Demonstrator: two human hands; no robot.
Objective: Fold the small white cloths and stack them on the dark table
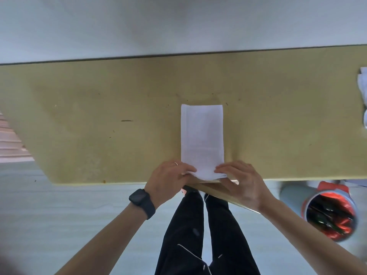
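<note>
A white cloth (202,135), folded into a long narrow strip, lies on the olive-tan table (99,116) with its near end at the front edge. My left hand (168,179), with a ring and a dark watch on the wrist, pinches the near left corner of the strip. My right hand (242,181) pinches the near right corner. The near end is slightly lifted and rumpled between the two hands. More white cloths (363,96) sit at the table's far right edge, cut off by the frame.
A round bin (329,213) with a red liner stands on the pale floor to the right of the table's front edge. My dark-trousered legs (200,235) are below the table edge. A white wall runs behind the table.
</note>
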